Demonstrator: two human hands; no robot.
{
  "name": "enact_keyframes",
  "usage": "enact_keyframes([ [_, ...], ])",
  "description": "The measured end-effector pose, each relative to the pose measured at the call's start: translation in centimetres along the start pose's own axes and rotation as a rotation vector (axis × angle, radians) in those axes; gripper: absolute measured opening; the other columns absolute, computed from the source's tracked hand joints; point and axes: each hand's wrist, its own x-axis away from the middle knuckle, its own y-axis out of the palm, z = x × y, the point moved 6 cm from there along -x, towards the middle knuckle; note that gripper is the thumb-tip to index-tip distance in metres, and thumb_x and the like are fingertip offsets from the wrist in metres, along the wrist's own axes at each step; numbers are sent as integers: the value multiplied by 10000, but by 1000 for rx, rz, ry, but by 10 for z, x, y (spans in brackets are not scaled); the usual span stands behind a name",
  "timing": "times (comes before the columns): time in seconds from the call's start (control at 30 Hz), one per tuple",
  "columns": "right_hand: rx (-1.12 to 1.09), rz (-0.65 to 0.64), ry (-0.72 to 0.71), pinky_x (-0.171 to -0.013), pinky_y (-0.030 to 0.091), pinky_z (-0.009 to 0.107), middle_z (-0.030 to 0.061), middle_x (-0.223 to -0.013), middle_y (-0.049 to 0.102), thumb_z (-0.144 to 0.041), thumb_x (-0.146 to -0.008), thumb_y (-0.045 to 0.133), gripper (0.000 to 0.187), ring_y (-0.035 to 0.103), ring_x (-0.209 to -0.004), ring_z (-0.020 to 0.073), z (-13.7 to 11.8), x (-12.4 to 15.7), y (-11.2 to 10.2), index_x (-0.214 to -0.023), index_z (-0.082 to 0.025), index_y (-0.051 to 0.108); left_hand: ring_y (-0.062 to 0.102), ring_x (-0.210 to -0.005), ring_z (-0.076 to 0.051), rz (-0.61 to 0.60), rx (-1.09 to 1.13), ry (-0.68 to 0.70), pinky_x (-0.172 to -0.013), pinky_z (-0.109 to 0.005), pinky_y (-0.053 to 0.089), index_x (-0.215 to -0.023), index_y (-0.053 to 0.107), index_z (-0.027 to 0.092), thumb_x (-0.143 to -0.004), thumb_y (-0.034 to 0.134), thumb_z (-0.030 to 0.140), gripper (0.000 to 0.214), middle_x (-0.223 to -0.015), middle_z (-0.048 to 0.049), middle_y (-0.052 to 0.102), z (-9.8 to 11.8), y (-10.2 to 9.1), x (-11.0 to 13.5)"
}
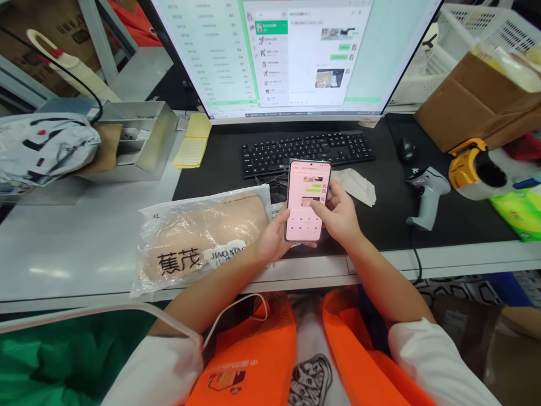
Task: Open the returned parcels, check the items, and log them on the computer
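Note:
A smartphone (307, 225) with a lit chat screen is held upright between both hands, over the desk's front part. My left hand (276, 234) grips its lower left side. On the right side, my right hand (340, 211) wraps the edge, its thumb lying over the screen near a picture message. Beside my left forearm lies a clear plastic bag (203, 231) marked XL, with a folded beige garment inside. Behind the phone sits a black keyboard (304, 151), partly covered by it. A crumpled white tissue (355, 186) rests just past my right hand.
A large monitor (313, 56) stands at the back. To the right are a barcode scanner (426, 194), a mouse (406, 149), a yellow tape dispenser (469, 155) and a cardboard box (473, 101). Yellow sticky notes (192, 144) and a grey open box (154, 144) sit left. A white cable (127, 309) crosses low.

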Motion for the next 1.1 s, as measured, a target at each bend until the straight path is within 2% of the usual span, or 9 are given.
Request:
enact_keyframes([
  [0.23,-17,2,5,-1069,557,498,88,-1288,725,-466,-825,799,610,703,-1159,301,2,-1,1,-1342,-247,563,664,-1233,-384,17,-22,0,-794,-491,668,-1434,510,225,-908,650,507,612,-1301,-133,714,-2,-3,1],
  [0.4,-11,3,-5,-1068,554,485,88,-1305,716,-469,-830,791,615,698,-1165,295,2,-1,1,-1353,-242,560,678,-1197,-382,16,-67,26,-735,-466,676,-1342,560,216,-875,699,567,600,-1346,-135,688,0,0,1],
  [0.53,-6,9,-7,-997,587,462,83,-1301,715,-458,-839,773,610,707,-1119,289,1,0,-1,-1365,-240,556,692,-1170,-376,-1,-61,37,-706,-454,676,-1376,539,243,-891,690,558,598,-1377,-126,672,3,3,2],
  [0.63,-35,-9,-1,-795,627,413,66,-1162,755,-463,-883,694,530,732,-939,264,0,1,-1,-1347,-239,569,693,-1172,-382,-36,-54,34,-710,-459,674,-1423,513,257,-919,653,554,601,-1400,-133,660,3,7,2],
  [0.77,-17,34,-11,-558,546,336,25,-901,744,-415,-905,634,404,661,-668,206,-3,2,-4,-1268,-239,605,674,-1212,-397,-62,-60,25,-727,-454,671,-1455,499,250,-927,636,562,629,-1404,-148,656,2,7,1],
  [0.97,54,84,-24,-532,495,318,-24,-675,612,-380,-942,572,278,577,-583,185,-2,2,-9,-1173,-242,642,657,-1236,-409,-58,-96,8,-737,-440,665,-1503,456,269,-897,659,624,731,-1480,-157,596,-2,5,1],
  [1.1,60,98,8,-551,532,331,-10,-720,656,-466,-936,610,317,621,-622,202,1,2,-11,-1159,-243,635,680,-1197,-380,-42,-115,23,-729,-439,664,-1545,406,293,-914,651,592,740,-1474,-143,603,-1,6,2],
])
